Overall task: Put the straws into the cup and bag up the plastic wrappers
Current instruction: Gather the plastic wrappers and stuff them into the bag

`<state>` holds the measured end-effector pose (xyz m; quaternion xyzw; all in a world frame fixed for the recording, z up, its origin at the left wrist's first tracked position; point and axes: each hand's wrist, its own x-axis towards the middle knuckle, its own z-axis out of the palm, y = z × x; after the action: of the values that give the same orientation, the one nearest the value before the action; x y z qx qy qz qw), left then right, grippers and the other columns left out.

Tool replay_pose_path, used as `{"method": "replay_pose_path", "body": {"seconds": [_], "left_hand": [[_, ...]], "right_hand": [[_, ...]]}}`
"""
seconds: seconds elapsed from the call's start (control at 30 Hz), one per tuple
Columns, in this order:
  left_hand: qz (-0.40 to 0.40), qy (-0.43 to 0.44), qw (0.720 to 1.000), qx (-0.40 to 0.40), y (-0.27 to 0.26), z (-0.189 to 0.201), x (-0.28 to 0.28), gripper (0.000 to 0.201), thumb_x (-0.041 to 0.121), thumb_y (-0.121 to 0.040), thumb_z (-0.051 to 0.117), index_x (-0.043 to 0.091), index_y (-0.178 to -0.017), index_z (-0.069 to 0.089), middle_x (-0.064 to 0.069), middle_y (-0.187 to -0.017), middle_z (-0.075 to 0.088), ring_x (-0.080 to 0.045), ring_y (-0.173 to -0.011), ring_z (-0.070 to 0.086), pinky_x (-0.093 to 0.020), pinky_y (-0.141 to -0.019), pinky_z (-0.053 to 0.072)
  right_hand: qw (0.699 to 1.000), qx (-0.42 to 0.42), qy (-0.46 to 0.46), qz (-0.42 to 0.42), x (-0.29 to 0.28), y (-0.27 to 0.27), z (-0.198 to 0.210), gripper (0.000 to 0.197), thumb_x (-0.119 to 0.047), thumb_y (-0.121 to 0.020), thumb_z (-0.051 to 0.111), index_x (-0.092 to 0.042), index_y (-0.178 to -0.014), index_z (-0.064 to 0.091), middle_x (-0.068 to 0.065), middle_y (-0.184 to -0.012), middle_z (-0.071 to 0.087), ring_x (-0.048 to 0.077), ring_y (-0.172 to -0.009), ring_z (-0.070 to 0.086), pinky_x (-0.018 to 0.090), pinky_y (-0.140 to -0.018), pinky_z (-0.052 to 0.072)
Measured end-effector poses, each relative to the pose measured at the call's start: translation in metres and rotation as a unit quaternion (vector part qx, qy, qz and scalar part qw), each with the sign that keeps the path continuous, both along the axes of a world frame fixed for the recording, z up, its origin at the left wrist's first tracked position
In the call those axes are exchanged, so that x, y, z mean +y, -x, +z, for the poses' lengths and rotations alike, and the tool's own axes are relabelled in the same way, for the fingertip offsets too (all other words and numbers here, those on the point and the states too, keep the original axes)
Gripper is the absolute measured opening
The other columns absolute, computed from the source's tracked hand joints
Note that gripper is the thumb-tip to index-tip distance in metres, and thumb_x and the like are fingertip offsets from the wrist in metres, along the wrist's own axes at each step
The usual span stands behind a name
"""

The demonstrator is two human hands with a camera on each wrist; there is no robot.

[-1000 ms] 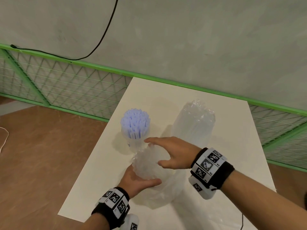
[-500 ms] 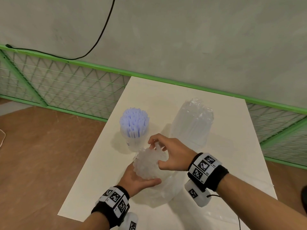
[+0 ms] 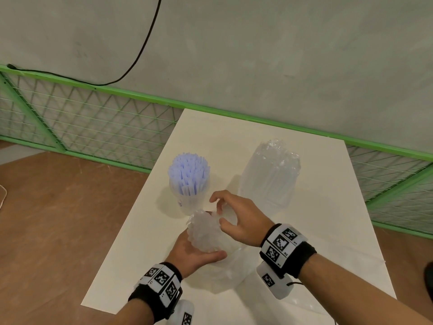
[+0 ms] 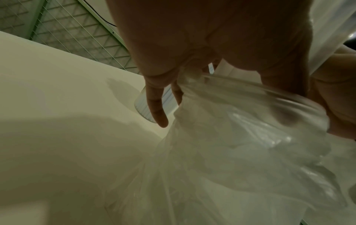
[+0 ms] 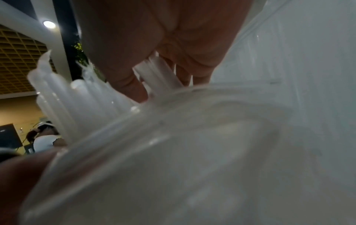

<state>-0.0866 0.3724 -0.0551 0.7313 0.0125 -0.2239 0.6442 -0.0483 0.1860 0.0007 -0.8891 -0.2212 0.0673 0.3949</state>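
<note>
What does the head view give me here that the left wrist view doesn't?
Only the head view shows the blue straws filling the cup, the sealed pack standing beyond, and the right hand pinching at the clear straw bundle. Only the left wrist view shows the bag's crumpled film trailing down onto the table. Both show the left hand gripping that bundle.
</note>
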Motion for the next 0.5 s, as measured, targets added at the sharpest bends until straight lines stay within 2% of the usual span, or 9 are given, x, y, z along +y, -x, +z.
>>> {"method": "replay_pose_path", "body": {"seconds": [0.07, 0.17, 0.3, 0.4, 0.5], "left_hand": [[0.005, -0.002, 1.000, 0.002, 0.000, -0.001, 0.000, 0.067, 0.022, -0.056, 0.094, 0.030, -0.113, 0.061, 0.011, -0.104, 0.073, -0.004, -0.100, 0.066, -0.035, -0.096, 0.051], [0.000, -0.003, 1.000, -0.001, 0.000, -0.001, 0.001, 0.070, 0.026, -0.054, 0.094, 0.030, -0.116, 0.060, 0.010, -0.105, 0.072, -0.005, -0.101, 0.066, -0.038, -0.097, 0.051], [-0.008, -0.004, 1.000, -0.013, 0.000, 0.000, 0.000, 0.080, 0.024, -0.058, 0.093, 0.036, -0.126, 0.054, 0.013, -0.111, 0.070, -0.002, -0.105, 0.064, -0.035, -0.099, 0.049], [-0.008, 0.003, 1.000, -0.011, -0.002, -0.001, 0.000, 0.085, 0.026, -0.056, 0.093, 0.038, -0.130, 0.051, 0.013, -0.116, 0.068, -0.003, -0.109, 0.063, -0.037, -0.101, 0.048], [-0.001, -0.001, 1.000, -0.014, -0.003, -0.002, 0.000, 0.085, 0.030, -0.053, 0.093, 0.040, -0.127, 0.052, 0.011, -0.116, 0.068, -0.005, -0.110, 0.062, -0.040, -0.102, 0.048]], "right_hand": [[0.999, -0.036, 0.005, 0.010, 0.002, 0.002, -0.005, 0.036, -0.010, -0.085, 0.059, -0.023, -0.119, 0.058, -0.005, -0.094, 0.058, 0.008, -0.091, 0.056, 0.026, -0.086, 0.046], [0.998, -0.057, -0.002, 0.002, 0.001, 0.005, -0.009, 0.026, -0.008, -0.084, 0.061, -0.019, -0.108, 0.063, -0.004, -0.095, 0.057, 0.008, -0.092, 0.055, 0.027, -0.085, 0.046], [0.999, -0.041, -0.007, -0.015, -0.002, 0.007, -0.006, 0.014, -0.013, -0.086, 0.062, -0.018, -0.099, 0.056, -0.006, -0.093, 0.062, 0.011, -0.086, 0.058, 0.032, -0.079, 0.048], [0.997, -0.036, -0.031, -0.056, -0.003, 0.011, -0.005, 0.016, -0.018, -0.093, 0.058, -0.024, -0.107, 0.052, -0.005, -0.088, 0.061, 0.011, -0.078, 0.058, 0.026, -0.073, 0.048], [0.993, -0.076, -0.030, -0.084, -0.007, 0.013, -0.010, 0.023, -0.017, -0.094, 0.059, -0.024, -0.115, 0.056, -0.005, -0.091, 0.058, 0.008, -0.085, 0.056, 0.021, -0.080, 0.045]]}}
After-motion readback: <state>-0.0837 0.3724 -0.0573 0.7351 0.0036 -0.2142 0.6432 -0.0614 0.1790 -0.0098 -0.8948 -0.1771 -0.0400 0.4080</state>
